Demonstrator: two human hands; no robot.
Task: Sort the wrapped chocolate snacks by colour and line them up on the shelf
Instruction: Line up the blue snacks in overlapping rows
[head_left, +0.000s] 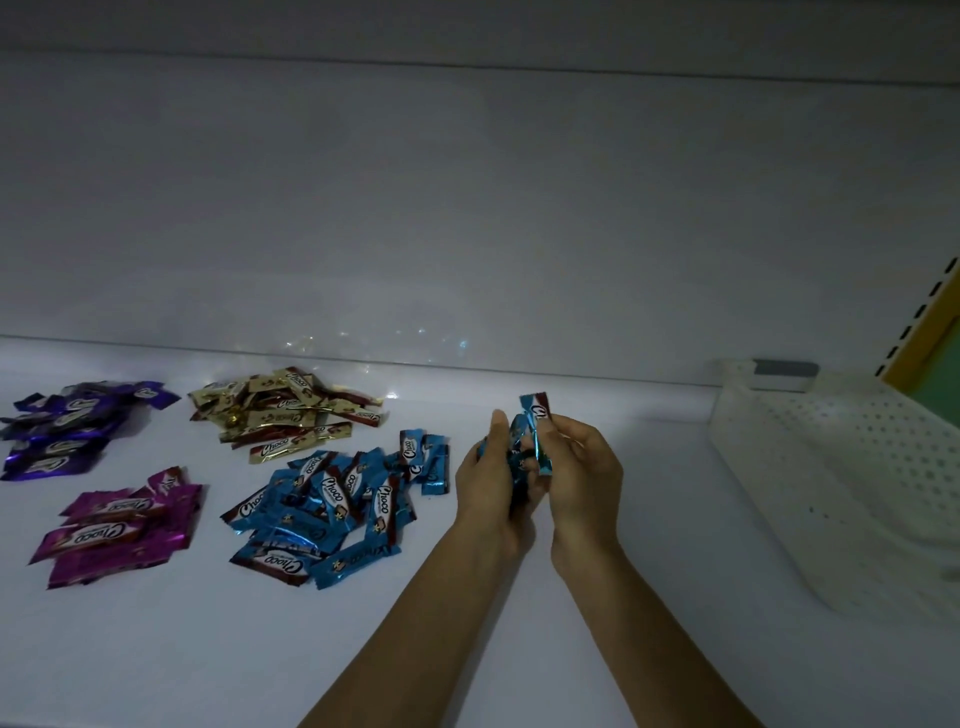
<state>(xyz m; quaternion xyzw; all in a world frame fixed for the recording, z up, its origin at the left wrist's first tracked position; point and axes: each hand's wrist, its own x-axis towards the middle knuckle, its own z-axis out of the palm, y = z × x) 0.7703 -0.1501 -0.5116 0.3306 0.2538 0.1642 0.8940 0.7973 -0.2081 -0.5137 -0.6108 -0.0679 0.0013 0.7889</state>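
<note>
A left hand (491, 480) cups a bundle of blue snacks (519, 457) above the white shelf (208, 654) while the right hand (584, 480) pinches its top snack (536, 409), long axis standing up and away, and the loose blue pile (332, 501) lies just left, nearer the left hand.

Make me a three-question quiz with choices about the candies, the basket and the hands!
1. Where is the white basket? A) beyond the right hand B) between the piles C) left of the piles
2. How many candy piles lie on the shelf? A) two B) four C) six
3. What are the left hand and right hand doing? A) lying flat B) holding blue candies C) lifting the basket
Answers: 1 A, it stands at the right edge. 2 B: purple pile, gold pile, pink pile, blue pile. 3 B, fingers wrap round them.
</note>
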